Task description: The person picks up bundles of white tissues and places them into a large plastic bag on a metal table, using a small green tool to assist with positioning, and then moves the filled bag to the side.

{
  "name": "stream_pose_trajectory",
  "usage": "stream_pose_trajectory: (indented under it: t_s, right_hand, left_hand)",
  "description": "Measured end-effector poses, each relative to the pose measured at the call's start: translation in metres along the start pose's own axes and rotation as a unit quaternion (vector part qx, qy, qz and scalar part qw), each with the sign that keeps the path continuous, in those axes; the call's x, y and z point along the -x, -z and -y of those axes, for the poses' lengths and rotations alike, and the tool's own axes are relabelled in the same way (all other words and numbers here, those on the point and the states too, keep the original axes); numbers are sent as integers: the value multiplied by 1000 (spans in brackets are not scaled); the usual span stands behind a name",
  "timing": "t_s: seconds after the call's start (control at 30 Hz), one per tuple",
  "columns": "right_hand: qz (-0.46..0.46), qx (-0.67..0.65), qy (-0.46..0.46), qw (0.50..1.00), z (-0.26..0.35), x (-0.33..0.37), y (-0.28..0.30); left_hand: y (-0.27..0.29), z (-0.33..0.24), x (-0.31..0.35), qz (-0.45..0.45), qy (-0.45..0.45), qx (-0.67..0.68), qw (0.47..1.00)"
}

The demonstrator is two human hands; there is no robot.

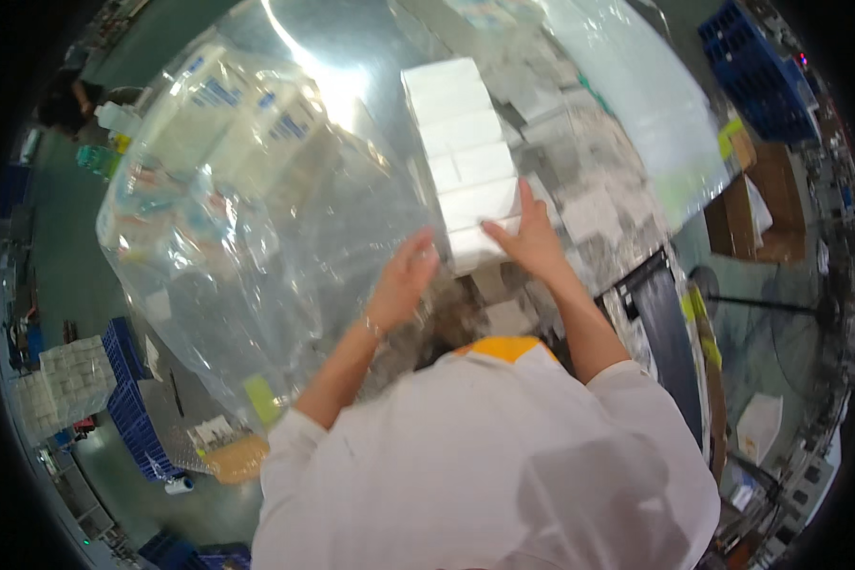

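A row of white block-shaped packs [465, 157] lies end to end on the table, running away from me. My right hand [537, 242] is at the near right end of the row. Its thumb rests over the nearest packs and its forefinger lies along their right edge, spread apart from the thumb. What its lower fingers touch is hidden. To the left of the row's near end, my left hand [404, 283] hovers with fingers stretched out, slightly blurred and holding nothing.
Large clear plastic bags [247, 190] with printed white packs inside cover the table's left. Grey-white flat pieces [594, 214] lie right of the row, beside clear plastic sheeting [646, 104]. A cardboard box [779, 209] and blue crates [755, 71] stand at right. Another person [66, 100] is far left.
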State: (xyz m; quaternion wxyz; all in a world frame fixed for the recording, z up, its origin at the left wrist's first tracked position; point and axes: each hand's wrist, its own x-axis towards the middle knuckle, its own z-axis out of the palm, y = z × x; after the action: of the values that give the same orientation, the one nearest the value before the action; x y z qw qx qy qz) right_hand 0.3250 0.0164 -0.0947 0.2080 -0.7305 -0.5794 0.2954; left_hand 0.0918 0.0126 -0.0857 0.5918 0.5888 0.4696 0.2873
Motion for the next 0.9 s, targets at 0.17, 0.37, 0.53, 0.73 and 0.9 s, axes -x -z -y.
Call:
stream_pose_trajectory:
  t_s: [0.17,0.37,0.53,0.73,0.9]
  right_hand:
    - [-41,-208,-73,975,-76,32,-15]
    - [66,-610,-182,768,-16,68,-2]
    - [161,-671,-156,707,5,99,42]
    - [92,-655,-48,748,15,131,56]
    - [26,-616,27,787,33,143,77]
  left_hand:
    - [-54,56,-17,-61,72,182,979]
    - [-68,-4,-3,46,211,448,867]
    - [-62,-62,29,75,190,364,909]
    - [-59,-87,58,115,83,351,925]
    - [-51,-110,68,136,31,319,937]
